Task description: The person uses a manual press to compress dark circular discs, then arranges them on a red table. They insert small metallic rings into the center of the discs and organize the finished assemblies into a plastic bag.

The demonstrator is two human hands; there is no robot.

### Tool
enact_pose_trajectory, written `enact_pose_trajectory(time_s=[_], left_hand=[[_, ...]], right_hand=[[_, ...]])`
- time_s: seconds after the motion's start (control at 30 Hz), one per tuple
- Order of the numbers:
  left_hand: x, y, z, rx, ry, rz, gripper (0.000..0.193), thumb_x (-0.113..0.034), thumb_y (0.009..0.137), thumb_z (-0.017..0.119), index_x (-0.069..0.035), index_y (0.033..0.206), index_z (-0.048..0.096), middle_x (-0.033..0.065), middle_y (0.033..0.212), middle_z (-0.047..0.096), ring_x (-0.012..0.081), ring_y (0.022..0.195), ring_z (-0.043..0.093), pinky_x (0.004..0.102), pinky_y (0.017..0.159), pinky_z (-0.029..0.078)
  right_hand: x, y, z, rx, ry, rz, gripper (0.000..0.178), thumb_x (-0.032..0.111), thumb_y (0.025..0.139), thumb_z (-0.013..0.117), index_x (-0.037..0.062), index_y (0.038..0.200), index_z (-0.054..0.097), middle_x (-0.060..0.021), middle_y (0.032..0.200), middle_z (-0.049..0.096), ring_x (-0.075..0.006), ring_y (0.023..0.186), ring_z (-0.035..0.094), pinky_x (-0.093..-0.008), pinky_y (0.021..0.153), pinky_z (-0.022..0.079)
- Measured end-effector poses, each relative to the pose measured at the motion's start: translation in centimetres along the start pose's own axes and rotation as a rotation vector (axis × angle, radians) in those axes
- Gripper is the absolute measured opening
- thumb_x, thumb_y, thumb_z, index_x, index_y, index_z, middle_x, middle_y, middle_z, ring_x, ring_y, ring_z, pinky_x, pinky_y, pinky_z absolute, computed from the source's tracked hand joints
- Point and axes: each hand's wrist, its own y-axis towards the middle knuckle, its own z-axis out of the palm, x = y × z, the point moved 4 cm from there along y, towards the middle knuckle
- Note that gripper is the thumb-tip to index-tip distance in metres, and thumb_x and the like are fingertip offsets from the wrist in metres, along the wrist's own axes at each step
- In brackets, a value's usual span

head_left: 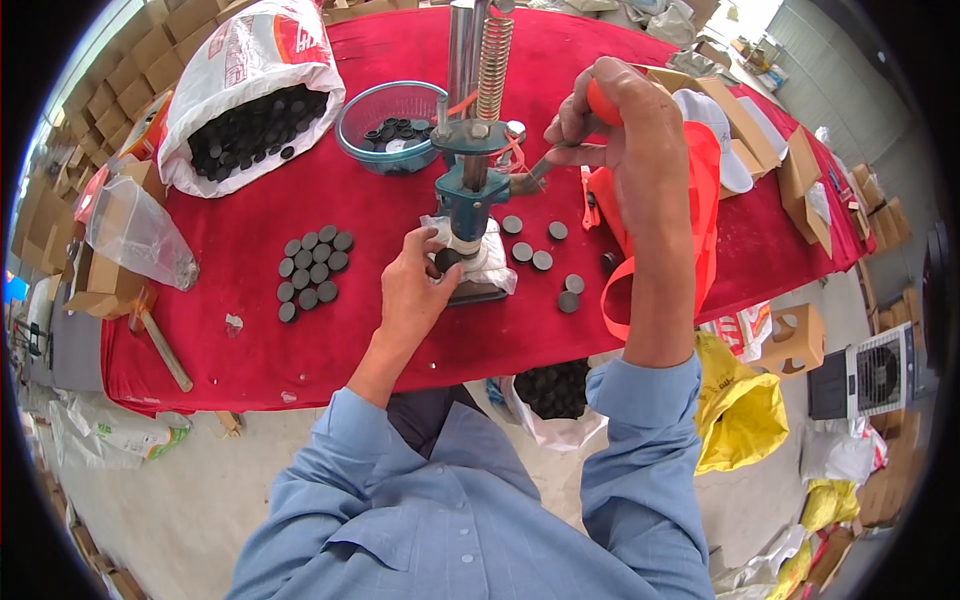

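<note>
A green hand press (470,190) with a steel column and spring stands on the red-covered table. My left hand (415,285) pinches a small black round cap (447,260) at the foot of the press, just under its ram. White wrapping (492,262) covers part of the base there. My right hand (625,110) is raised at the right of the press, closed round the red ball knob (602,103) of its lever. Left of my left hand lies a cluster of black caps (319,272); several more loose caps (541,261) lie right of the press.
A blue plastic bowl (346,130) and a big white sack (178,150) hold black caps at the back left. A hammer (160,345) lies at the left edge. An orange strap bag (703,200) and cardboard boxes (800,190) are at the right. Below the table edge stands another sack (565,432).
</note>
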Motion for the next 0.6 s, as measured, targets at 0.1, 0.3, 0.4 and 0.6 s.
enact_pose_trajectory(time_s=[0.1, 0.3, 0.4, 0.6], left_hand=[[0.8, 0.5, 1.2, -0.007, 0.028, 0.044, 0.062, -0.013, 0.080, 0.090, -0.001, 0.130, 0.056, 0.0148, 0.104, 0.077, 0.0227, 0.068, 0.070, 0.0373, 0.063, 0.057], [-0.3, 1.5, 3.1, 0.005, -0.063, 0.031, 0.061, -0.014, 0.080, 0.090, -0.001, 0.129, 0.055, 0.0170, 0.107, 0.076, 0.0263, 0.069, 0.070, 0.0391, 0.064, 0.057], [-0.4, 1.9, 3.4, 0.002, -0.053, 0.066, 0.062, -0.013, 0.081, 0.090, -0.001, 0.130, 0.055, 0.0177, 0.108, 0.075, 0.0299, 0.070, 0.071, 0.0403, 0.065, 0.058], [-0.2, 0.7, 1.3, -0.031, 0.027, 0.134, 0.049, -0.012, 0.084, 0.087, -0.002, 0.125, 0.064, 0.0170, 0.113, 0.073, 0.0333, 0.095, 0.072, 0.0419, 0.073, 0.059]], right_hand=[[0.0, -0.1, 0.0, -0.003, 0.001, -0.001, 0.041, 0.040, 0.102, 0.059, 0.0045, 0.082, 0.062, -0.0044, 0.074, 0.063, -0.0134, 0.069, 0.067, -0.0329, 0.060, 0.061], [-0.1, -0.3, -0.2, -0.028, -0.013, -0.023, 0.041, 0.039, 0.101, 0.058, 0.0030, 0.082, 0.062, -0.0053, 0.074, 0.062, -0.0144, 0.068, 0.066, -0.0331, 0.060, 0.061], [-0.2, -1.1, -0.3, -0.025, 0.004, -0.035, 0.041, 0.038, 0.102, 0.057, 0.0010, 0.084, 0.062, -0.0062, 0.074, 0.062, -0.0152, 0.068, 0.065, -0.0328, 0.062, 0.061], [-1.7, -5.6, -0.8, 0.034, 0.060, -0.194, 0.041, 0.038, 0.101, 0.058, -0.0012, 0.090, 0.060, -0.0088, 0.080, 0.061, -0.0198, 0.076, 0.064, -0.0382, 0.079, 0.058]])
